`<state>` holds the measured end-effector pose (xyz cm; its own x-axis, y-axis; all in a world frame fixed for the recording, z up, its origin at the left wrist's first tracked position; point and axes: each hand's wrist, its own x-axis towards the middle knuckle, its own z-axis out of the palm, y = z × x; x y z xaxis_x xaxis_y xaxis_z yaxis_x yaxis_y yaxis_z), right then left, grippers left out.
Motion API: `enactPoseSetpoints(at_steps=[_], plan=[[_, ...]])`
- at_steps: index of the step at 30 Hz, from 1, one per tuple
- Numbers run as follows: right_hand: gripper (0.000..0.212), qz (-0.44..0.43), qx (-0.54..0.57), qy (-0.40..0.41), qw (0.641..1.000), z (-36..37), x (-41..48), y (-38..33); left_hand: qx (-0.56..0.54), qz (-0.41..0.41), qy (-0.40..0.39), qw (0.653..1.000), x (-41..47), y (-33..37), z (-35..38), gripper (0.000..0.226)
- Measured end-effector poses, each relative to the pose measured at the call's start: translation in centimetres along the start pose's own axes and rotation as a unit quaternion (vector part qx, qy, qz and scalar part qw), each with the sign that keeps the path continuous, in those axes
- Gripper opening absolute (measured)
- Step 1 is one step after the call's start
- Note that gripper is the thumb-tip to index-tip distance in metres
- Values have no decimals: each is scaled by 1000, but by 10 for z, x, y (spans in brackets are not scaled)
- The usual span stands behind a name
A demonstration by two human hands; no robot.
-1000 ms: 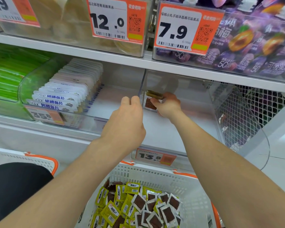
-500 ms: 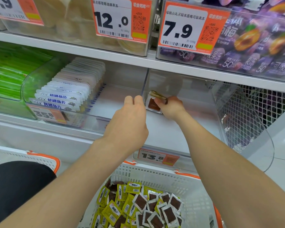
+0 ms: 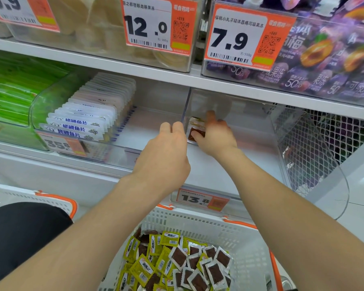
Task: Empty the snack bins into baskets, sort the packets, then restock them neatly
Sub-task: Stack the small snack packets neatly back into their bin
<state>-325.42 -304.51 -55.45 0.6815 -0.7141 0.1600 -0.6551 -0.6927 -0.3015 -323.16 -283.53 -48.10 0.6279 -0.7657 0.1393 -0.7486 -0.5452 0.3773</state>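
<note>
A clear plastic bin (image 3: 303, 148) with a 13.8 price tag (image 3: 200, 199) stands on the middle shelf, almost bare inside. My right hand (image 3: 215, 137) reaches into it and pinches a small stack of brown snack packets (image 3: 193, 135) upright against the bin's left wall, thumb on the front packet. My left hand (image 3: 166, 152) is just outside that wall, its curled fingertips gripping the wall's edge. Below, a white basket (image 3: 198, 219) with orange handles holds several yellow and brown packets (image 3: 177, 263).
To the left, a bin of white-and-blue fish packets (image 3: 82, 122) stands in neat rows, with green packets (image 3: 8, 97) beyond. A second white basket (image 3: 29, 198) sits at lower left. The upper shelf carries purple jelly bags (image 3: 324, 59). Wire mesh (image 3: 334, 133) closes the right side.
My right hand has pushed the packets closer against the bin's left wall and its forefinger has lifted. My left hand has barely moved.
</note>
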Motion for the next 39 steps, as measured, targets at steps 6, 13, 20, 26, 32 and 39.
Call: enactPoseSetpoints(at_steps=[6,13,20,26,32,39], plan=[[20,-44,58,24,997,-57,-50,-16,5,47,101,994,-24,-4,-8,46],[16,-279,113,88,950,-104,-231,-23,-62,122,-69,988,-94,-6,-14,14],[24,-189,-101,-285,934,-8,-315,23,84,179,-380,903,-122,-37,106,15],[20,-59,-127,-458,878,78,-325,87,102,66,-456,882,-144,-95,202,37],[30,91,21,-399,912,160,-328,108,70,40,-398,914,-168,-117,284,26],[79,71,2,-395,916,231,-352,93,144,78,-345,924,-205,-106,339,68]])
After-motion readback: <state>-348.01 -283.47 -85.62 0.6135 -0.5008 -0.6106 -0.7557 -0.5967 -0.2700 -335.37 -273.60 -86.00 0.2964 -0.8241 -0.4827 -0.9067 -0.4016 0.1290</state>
